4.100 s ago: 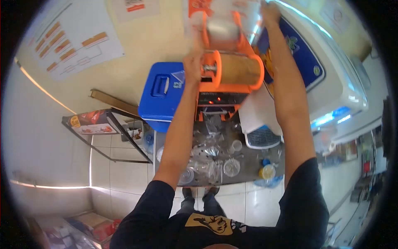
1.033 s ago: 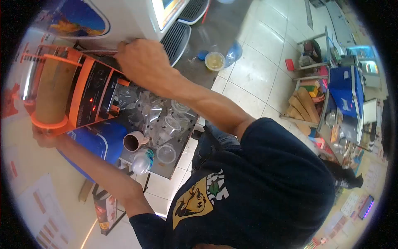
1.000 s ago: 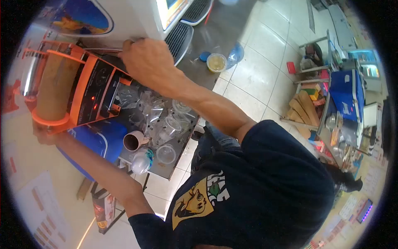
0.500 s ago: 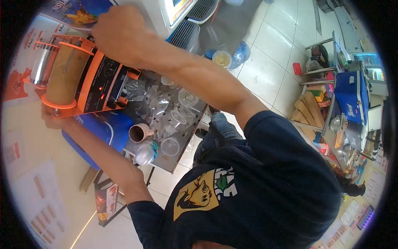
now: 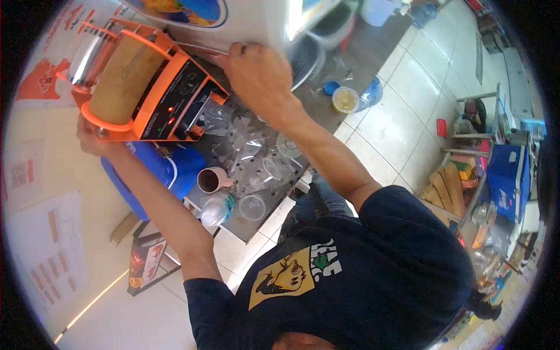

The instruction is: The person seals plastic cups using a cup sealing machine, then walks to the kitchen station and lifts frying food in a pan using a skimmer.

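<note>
An orange and black machine with red lights carries a wide tan roll and a silver roller. It looks like a cup sealer. Around the lower end of its roll frame is my left hand, its fingers partly hidden behind the frame. My right hand is closed beside the white appliance, thumb and fingers pressed together. A thin pale line runs from its fingertips toward the orange machine; I cannot make out what is pinched.
Clear plastic cups and lids, a pink mug and a wrapped stack of cups crowd the dark counter. A blue cooler sits beneath the orange machine. Near the far edge stands a cup of yellowish liquid.
My right hand has moved from the top of the orange machine to beside the white appliance. My left hand stays at the roll frame. The view has shifted.
</note>
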Tool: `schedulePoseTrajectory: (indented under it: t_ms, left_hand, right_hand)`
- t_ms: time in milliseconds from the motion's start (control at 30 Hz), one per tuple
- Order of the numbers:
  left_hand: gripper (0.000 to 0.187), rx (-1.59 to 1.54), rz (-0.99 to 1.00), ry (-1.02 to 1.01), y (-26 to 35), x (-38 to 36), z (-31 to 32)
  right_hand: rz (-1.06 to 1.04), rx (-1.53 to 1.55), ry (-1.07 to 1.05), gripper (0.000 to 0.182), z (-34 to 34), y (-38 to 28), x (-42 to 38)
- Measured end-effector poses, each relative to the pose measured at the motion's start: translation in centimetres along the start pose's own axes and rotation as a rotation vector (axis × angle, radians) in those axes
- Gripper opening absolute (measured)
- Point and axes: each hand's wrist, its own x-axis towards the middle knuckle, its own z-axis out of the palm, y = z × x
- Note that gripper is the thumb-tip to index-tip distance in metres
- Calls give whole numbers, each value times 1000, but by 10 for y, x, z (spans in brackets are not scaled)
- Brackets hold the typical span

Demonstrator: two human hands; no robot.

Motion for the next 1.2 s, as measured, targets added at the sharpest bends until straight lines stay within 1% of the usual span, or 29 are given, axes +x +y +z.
schedulePoseTrajectory:
  t_ms: [67, 100, 133, 167, 200, 267, 300, 367, 400, 467, 500, 567, 700, 733, 767, 800, 833, 867, 933, 1033, 1100, 1133, 1200]
  left_hand:
    - [37, 6, 7, 11, 16, -10, 7]
    - [39, -10, 10, 10, 13, -10, 7]
    - [39, -365, -230, -86, -11, 7, -10]
    - [39, -341, -219, -71, -21, 7, -16]
    - [38, -253, -160, -26, -27, 10, -15]
    - [38, -144, -101, 20, -28, 11, -21]
    - [38, -141, -97, -3, -25, 10, -19]
    - [37, -136, -96, -18, -24, 12, -14]
    - [39, -114, -83, -6, -22, 11, -13]
    - [38, -123, -128, 30, -18, 10, -13]
    - [38, -128, -150, 48, -14, 10, -12]
    - [35, -111, -26, -15, -10, 7, -10]
    - [34, -79, -69, 72, -5, 5, -5]
    - [34, -75, -79, 92, -7, 5, -6]
    - [33, -138, -60, 75, -10, 6, -7]
    - [33, -170, -51, 69, -12, 7, -9]
    - [33, -201, -41, 63, -14, 8, -11]
    - [33, -73, -4, 39, -7, 4, -9]
    - [34, 59, 31, 18, -6, 2, -9]
    - [34, -45, 63, 30, -15, 5, -12]
    - [37, -443, -79, -3, -16, 12, -13]
    - [37, -440, -83, -2, -16, 13, -14]
    - [41, -183, 20, -43, -5, 8, -8]
  right_hand:
    - [25, -10, 31, 29, -7, 1, -3]
    - [13, 5, 23, 29, -3, 2, -6]
    - [37, -49, 89, 29, 3, 4, -9]
    - [65, -90, 156, 29, 6, 1, -12]
    - [48, -64, 173, 29, 10, 3, -7]
    - [8, -82, 178, 27, 9, 7, -8]
    - [-1, -69, 185, 27, 6, 5, -6]
    - [-24, -39, 159, 33, 1, 4, -4]
    - [-35, -32, 149, 33, 1, 4, -3]
    - [33, -80, 148, 30, 3, 3, -4]
    - [27, -75, 126, 30, 3, 2, -6]
    - [55, -128, 158, 32, 2, 2, -5]
    - [62, -148, 136, 35, 0, -1, -5]
    - [78, -212, 159, 37, -2, -5, -3]
    - [95, -277, 176, 39, -4, -8, -3]
    - [89, -276, 168, 39, -8, -9, -2]
    - [81, -243, 99, 35, -12, -8, -1]
    - [74, -211, 27, 31, -14, -8, -2]
    - [82, -211, 18, 32, -15, -9, -1]
    - [81, -202, 13, 33, -20, -11, -1]
    - [69, -193, 10, 32, -21, -11, -1]
    - [56, -195, 35, 32, -20, -10, -2]
    - [43, -195, 55, 31, -19, -9, -3]
